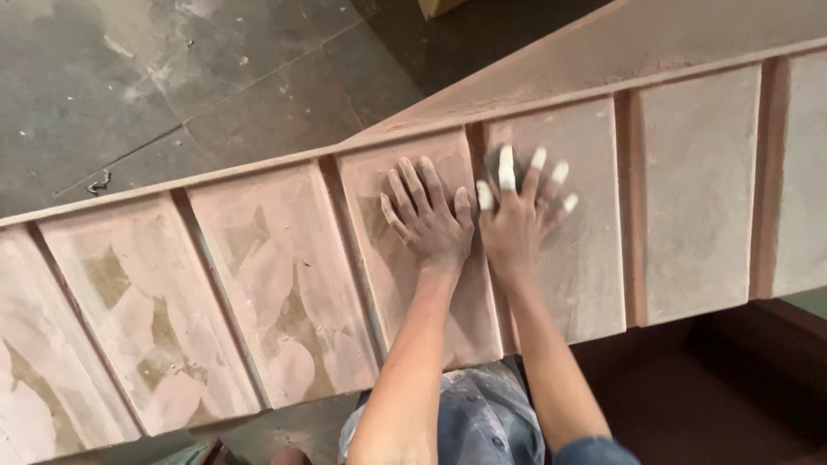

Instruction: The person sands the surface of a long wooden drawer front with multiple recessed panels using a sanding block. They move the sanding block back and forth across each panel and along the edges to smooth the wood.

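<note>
A long wooden board (698, 189) with several raised rectangular panels, dusted pinkish and patched with pale filler, lies across the view. My left hand (428, 220) rests flat, palm down and fingers spread, on one middle panel (388, 284). Right beside it, my right hand (517, 220) presses on the neighbouring panel (586, 258). Its fingertips are wrapped in white tape. A small dark grey abrasive sheet (494, 160) shows under its fingers, mostly hidden by the hand. The two hands touch at the thumbs.
Grey dusty floor tiles (129, 86) lie beyond the board's far edge, with a small metal bit (99, 182) on them. A sloped wooden piece (603, 43) joins the board at the upper right. My dusty clothing (482, 418) is below; dark reddish floor (715, 387) lower right.
</note>
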